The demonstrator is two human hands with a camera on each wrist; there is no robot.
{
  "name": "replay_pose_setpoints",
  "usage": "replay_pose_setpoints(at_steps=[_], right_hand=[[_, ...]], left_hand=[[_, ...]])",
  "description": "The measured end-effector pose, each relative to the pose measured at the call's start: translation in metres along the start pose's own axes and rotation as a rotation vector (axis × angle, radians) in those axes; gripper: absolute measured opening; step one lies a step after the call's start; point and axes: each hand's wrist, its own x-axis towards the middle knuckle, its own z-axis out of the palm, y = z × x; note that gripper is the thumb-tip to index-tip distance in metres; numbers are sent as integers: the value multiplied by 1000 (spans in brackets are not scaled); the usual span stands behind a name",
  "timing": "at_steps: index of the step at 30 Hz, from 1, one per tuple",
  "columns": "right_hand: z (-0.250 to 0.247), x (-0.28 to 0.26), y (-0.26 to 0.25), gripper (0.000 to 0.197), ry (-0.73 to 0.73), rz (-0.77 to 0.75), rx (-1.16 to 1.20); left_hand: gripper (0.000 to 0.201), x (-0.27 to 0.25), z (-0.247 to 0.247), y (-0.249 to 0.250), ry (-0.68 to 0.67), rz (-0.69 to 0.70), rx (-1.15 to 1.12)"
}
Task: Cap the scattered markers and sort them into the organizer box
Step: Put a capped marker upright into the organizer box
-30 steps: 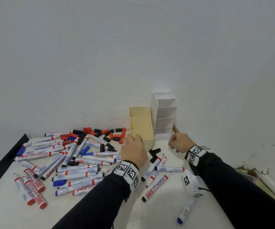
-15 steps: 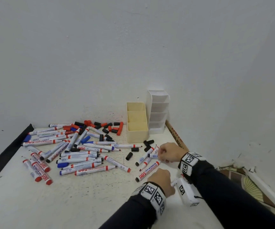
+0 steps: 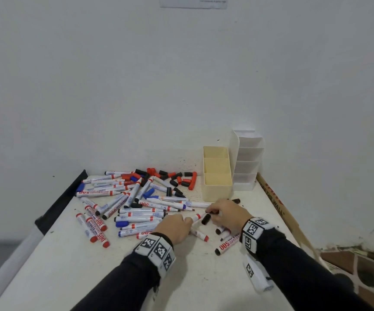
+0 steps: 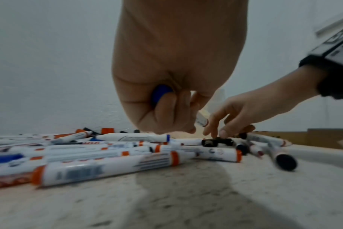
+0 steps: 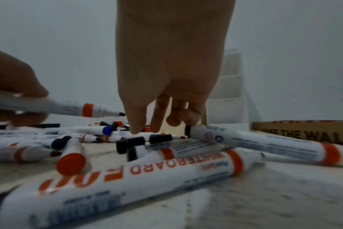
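On a speckled white tabletop against a bare wall, the left hand curls its fingers round a light, stiff, smooth white plastic marker, best gripped mid-barrel, tip toward three o'clock. The right hand reaches spread fingertips onto a loose black cap.

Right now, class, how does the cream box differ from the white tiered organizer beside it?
The cream box is low; the white tiered organizer stands taller. The cream box's compartments lie in a level row, open at the top; the white tiered organizer's tiers step upward towards the wall. Both stand at the back of the table and hold none of the markers yet.
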Motion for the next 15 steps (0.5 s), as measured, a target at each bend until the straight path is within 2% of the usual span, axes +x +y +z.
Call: replay_pose_setpoints(at_steps=[3, 8, 11, 15], right_hand=[[5, 8, -12, 32, -89, -26, -166], [11, 14, -11, 23, -89, -25, -249], [10, 12, -6, 21, -9, 17, -144], [10, 9, 1, 15, 101, 62, 194]], left_hand=[[32, 9, -2, -16, 58, -10, -188], [26, 26, 0, -31, 152, 34, -147], [23, 31, 3, -34, 201, 44, -111], [22, 34, 6, -37, 235, 36, -97]])
